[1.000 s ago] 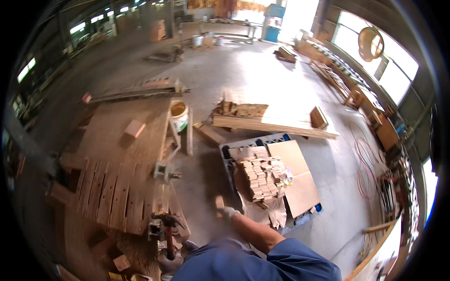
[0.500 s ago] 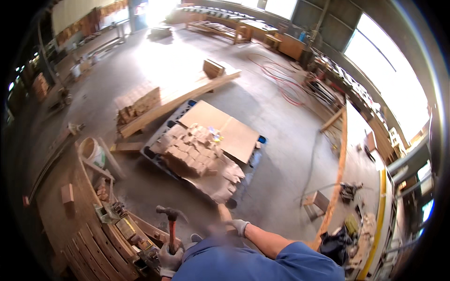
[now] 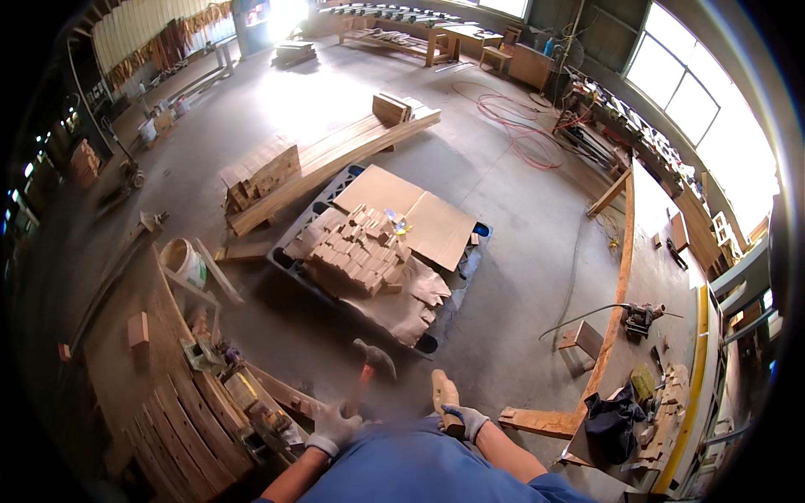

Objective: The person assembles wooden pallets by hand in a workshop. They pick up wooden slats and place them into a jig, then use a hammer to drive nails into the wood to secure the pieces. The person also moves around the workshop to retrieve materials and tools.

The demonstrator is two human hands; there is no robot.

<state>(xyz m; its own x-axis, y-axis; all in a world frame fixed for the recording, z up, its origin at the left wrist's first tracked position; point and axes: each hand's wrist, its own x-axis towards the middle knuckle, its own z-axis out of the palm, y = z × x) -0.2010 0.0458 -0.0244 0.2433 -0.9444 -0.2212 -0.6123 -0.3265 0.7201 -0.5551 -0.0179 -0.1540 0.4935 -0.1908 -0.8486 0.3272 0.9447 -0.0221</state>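
Note:
A grey work glove covers my left hand (image 3: pixel 335 429), which is wrapped round the red handle of a claw hammer (image 3: pixel 366 376). The hammer's metal head points up and away from me. Close by on the right, my gloved right hand (image 3: pixel 467 420) grips a pale curved piece of wood (image 3: pixel 444 389), its far end sticking out past the fingers. Hammer and wood are apart. Beyond both hands, a stack of small wooden blocks (image 3: pixel 356 250) lies on brown paper, beside flat cardboard (image 3: pixel 411 203) on a dark pallet (image 3: pixel 289 261).
A workbench (image 3: pixel 180 436) with slats and clamps stands at the left, near a white bucket (image 3: pixel 186 261). Long timber boards (image 3: pixel 335 168) lie beyond the pallet. At the right, a bench (image 3: pixel 650 277) carries a power tool (image 3: pixel 641 320) and a black bag (image 3: pixel 612 423). A red hose (image 3: pixel 524 134) coils on the floor.
The hammer in my left hand has moved right and tilted toward the wood. My right hand has shifted right and lower, and its wood piece shows more plainly. The view has turned slightly.

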